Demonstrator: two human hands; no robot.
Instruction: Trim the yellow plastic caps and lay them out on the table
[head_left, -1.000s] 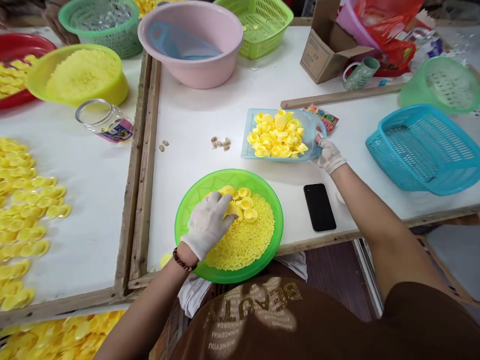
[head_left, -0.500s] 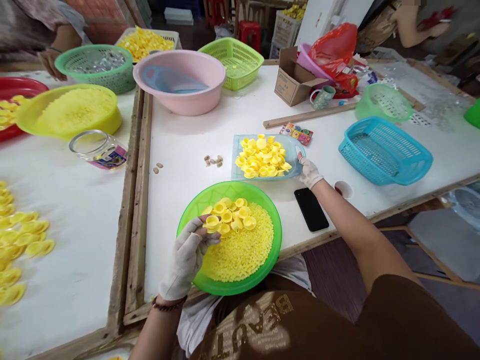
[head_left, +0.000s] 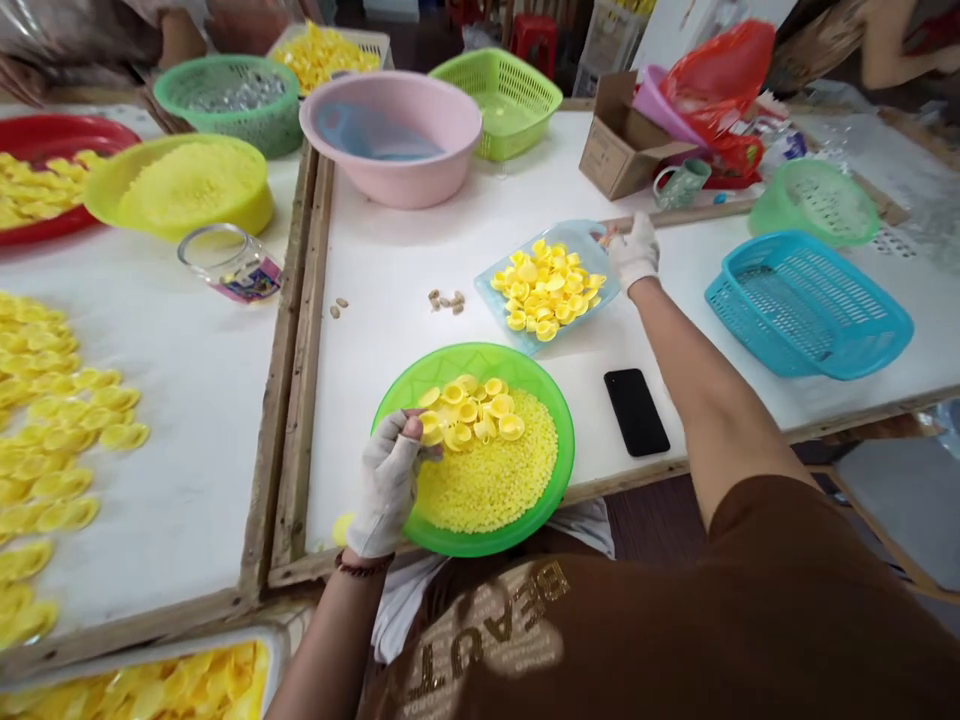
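Observation:
My right hand (head_left: 635, 250), in a white fingertip-less glove, is closed on the handle of a translucent blue scoop (head_left: 489, 285). Small yellow plastic cups (head_left: 553, 285) are heaped in the scoop, which sits at an angle over the white table. My left hand (head_left: 386, 490), gloved the same way, pinches a yellow plastic cup (head_left: 431, 428) at the left side of a green basin (head_left: 564, 470). Inside that basin are tiny yellow beads (head_left: 480, 490), with more cups lying on top of them toward the far side.
A black phone (head_left: 636, 412) lies right of the basin, near a blue basket (head_left: 814, 310). Behind stand a pink basin (head_left: 405, 185), a lime basket (head_left: 517, 120) and a cardboard box (head_left: 619, 150). A wooden rail (head_left: 289, 400) and a clear jar (head_left: 240, 270) are leftward.
The scoop has turned, its handle end swinging away from me along with my right hand. My left hand stays at the green basin, still pinching a cup. My view has shifted left.

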